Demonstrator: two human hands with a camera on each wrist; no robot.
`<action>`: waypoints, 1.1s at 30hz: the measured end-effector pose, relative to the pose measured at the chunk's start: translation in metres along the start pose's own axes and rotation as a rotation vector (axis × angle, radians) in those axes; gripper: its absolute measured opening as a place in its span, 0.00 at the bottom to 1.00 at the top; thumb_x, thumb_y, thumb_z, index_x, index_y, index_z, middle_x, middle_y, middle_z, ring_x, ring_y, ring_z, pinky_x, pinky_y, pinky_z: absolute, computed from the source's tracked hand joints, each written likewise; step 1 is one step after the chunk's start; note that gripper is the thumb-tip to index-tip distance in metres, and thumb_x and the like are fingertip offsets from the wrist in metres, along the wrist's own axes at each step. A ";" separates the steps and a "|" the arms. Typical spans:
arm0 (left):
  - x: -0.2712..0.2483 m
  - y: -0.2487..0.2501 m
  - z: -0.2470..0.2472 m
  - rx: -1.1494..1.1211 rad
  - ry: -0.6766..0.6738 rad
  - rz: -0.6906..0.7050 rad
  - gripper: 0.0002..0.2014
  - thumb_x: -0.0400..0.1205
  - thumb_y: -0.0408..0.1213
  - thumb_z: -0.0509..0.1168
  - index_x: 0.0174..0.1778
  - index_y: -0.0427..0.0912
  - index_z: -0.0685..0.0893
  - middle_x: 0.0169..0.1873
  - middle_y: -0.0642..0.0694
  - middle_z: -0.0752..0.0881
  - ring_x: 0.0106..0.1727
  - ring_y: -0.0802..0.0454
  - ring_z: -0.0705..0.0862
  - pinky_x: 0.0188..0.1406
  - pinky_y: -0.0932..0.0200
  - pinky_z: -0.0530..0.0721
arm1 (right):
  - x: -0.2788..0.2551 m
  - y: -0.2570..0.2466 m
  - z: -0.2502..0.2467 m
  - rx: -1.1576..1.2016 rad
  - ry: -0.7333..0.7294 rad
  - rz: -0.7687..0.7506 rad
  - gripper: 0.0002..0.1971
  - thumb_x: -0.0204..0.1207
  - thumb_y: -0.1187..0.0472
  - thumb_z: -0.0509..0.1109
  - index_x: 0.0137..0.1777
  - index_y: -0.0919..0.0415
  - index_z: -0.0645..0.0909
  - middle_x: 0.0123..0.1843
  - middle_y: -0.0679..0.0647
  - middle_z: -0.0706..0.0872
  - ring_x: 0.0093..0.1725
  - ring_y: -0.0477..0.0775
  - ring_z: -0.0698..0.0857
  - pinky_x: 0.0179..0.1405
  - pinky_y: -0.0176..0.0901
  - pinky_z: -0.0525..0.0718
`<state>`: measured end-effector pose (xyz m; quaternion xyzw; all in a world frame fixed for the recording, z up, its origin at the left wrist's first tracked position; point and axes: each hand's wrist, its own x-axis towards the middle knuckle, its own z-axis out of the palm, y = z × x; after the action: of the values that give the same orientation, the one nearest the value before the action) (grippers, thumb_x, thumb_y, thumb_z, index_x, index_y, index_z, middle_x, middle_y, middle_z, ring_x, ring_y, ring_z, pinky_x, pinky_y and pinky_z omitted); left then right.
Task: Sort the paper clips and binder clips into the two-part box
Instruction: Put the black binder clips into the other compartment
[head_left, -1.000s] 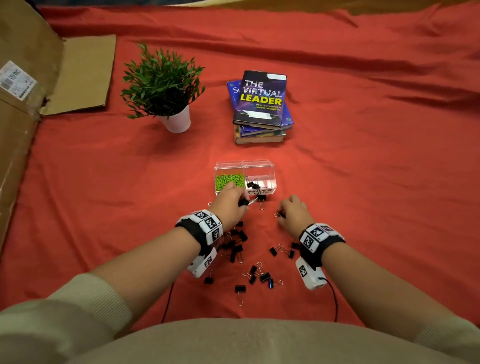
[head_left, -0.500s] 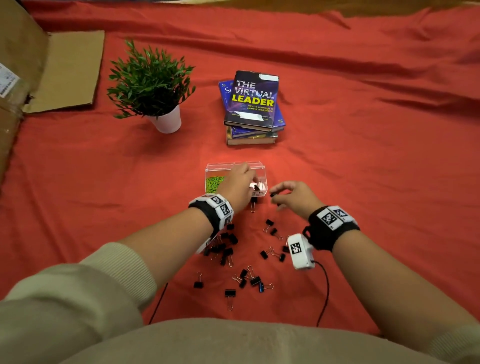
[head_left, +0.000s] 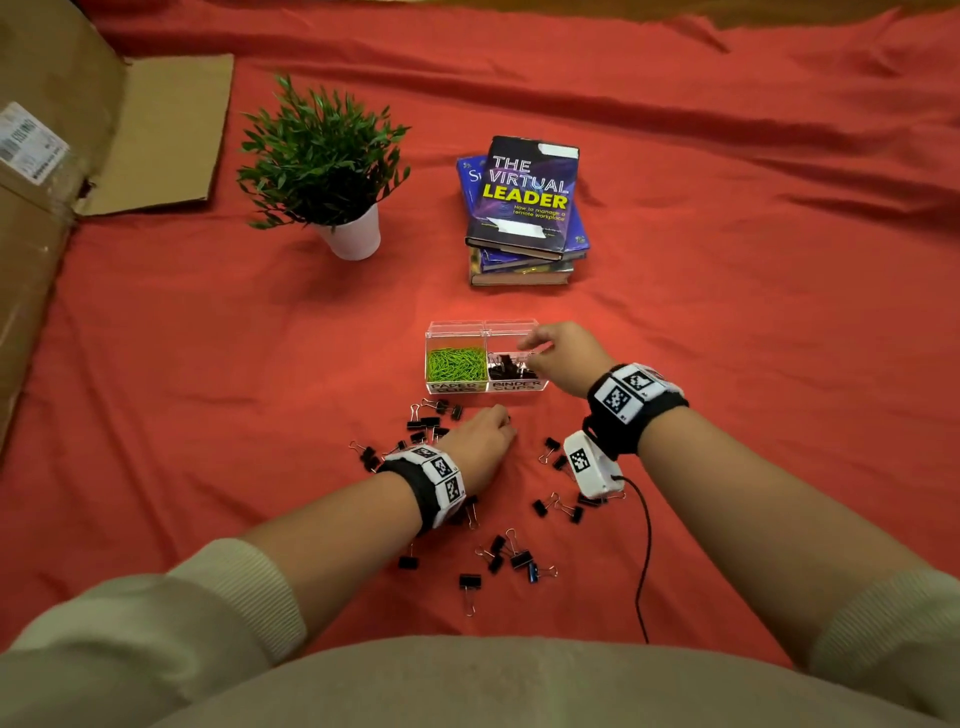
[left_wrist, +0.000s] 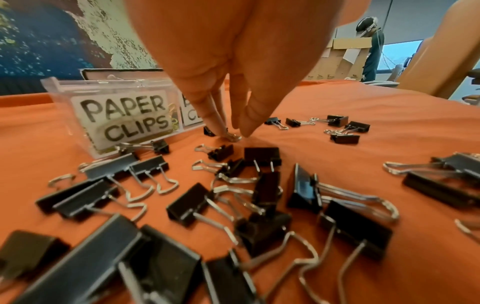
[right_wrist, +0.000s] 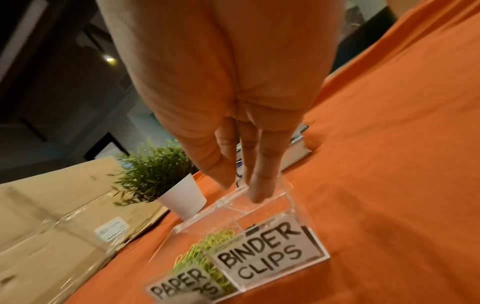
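The clear two-part box (head_left: 456, 326) stands on the red cloth, with green paper clips (head_left: 454, 364) in its left part and black binder clips (head_left: 506, 366) in its right part. Several loose binder clips (head_left: 511, 558) lie scattered in front of it. My left hand (head_left: 506, 426) is down on the cloth just before the box. In the left wrist view the left hand (left_wrist: 235, 133) pinches the wire handle of one binder clip (left_wrist: 233, 137). My right hand (right_wrist: 239, 187) hovers over the part labelled BINDER CLIPS, fingers straight and holding nothing.
A potted plant (head_left: 327, 161) and a stack of books (head_left: 524, 208) stand behind the box. Cardboard (head_left: 52, 182) lines the left edge. A black cable (head_left: 644, 545) trails from my right wrist across the cloth.
My left hand came back from the box down to the loose clips and pinched one. My right hand moved from the cloth to above the binder clip part and opened.
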<state>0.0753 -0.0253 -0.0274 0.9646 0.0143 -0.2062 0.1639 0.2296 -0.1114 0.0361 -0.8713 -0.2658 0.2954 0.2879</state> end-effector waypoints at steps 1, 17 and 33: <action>-0.002 0.000 -0.001 -0.002 0.008 -0.003 0.10 0.84 0.38 0.56 0.59 0.39 0.75 0.57 0.41 0.75 0.62 0.39 0.76 0.60 0.45 0.77 | -0.006 0.003 0.000 -0.067 0.017 -0.027 0.12 0.72 0.68 0.68 0.53 0.60 0.87 0.48 0.53 0.88 0.44 0.49 0.84 0.48 0.40 0.82; -0.006 -0.019 -0.010 0.035 0.099 -0.008 0.12 0.79 0.31 0.64 0.58 0.37 0.75 0.58 0.41 0.75 0.62 0.43 0.72 0.60 0.49 0.76 | -0.079 0.074 0.066 -0.491 -0.214 -0.104 0.11 0.73 0.70 0.64 0.55 0.62 0.79 0.56 0.57 0.75 0.55 0.61 0.76 0.53 0.53 0.79; -0.040 -0.013 0.009 -0.064 -0.041 -0.134 0.15 0.82 0.31 0.57 0.65 0.38 0.76 0.61 0.39 0.75 0.52 0.38 0.82 0.47 0.47 0.83 | -0.030 0.014 0.027 -0.033 0.143 -0.059 0.05 0.69 0.67 0.70 0.34 0.58 0.80 0.36 0.49 0.79 0.36 0.48 0.78 0.35 0.33 0.74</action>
<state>0.0343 -0.0148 -0.0230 0.9513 0.0820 -0.2357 0.1809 0.1948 -0.1309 0.0204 -0.8867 -0.2748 0.2193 0.3003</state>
